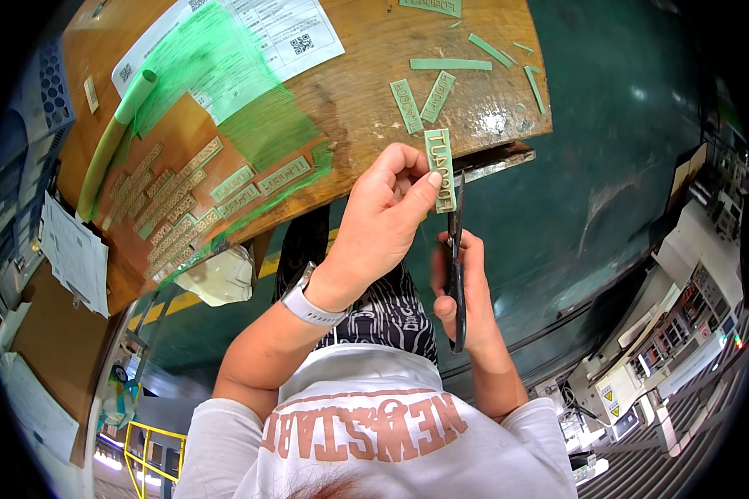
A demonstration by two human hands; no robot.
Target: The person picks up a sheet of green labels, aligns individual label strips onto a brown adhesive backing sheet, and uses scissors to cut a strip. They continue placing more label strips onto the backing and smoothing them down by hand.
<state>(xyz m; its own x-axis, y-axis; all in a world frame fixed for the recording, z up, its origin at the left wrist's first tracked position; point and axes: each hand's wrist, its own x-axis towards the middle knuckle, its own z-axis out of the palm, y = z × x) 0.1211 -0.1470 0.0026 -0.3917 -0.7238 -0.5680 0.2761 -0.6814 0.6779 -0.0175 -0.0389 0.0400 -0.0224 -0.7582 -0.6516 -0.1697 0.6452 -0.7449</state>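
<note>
My left hand [381, 214] pinches a pale green lettered strip [439, 154] between thumb and fingers, just off the table's near right edge. In my right hand [474, 287] is a pair of black-handled scissors [458, 291], pointing up and away from me. Their blades run along the strip's right side, close to it; whether they touch it I cannot tell. Two similar strips, one upright [405, 106] and one slanted [438, 96], lie on the wooden table [358, 91] beyond my left hand. Narrow green offcuts [450, 64] are scattered near them.
Several lettered strips [175, 195] sit in rows at the table's left, partly by translucent green film [266, 125]. Printed sheets [312, 37] lie under the film, with a rolled green tube [112, 145] alongside. A clipboard with papers [73, 254] hangs at left; machinery [666, 349] stands at right.
</note>
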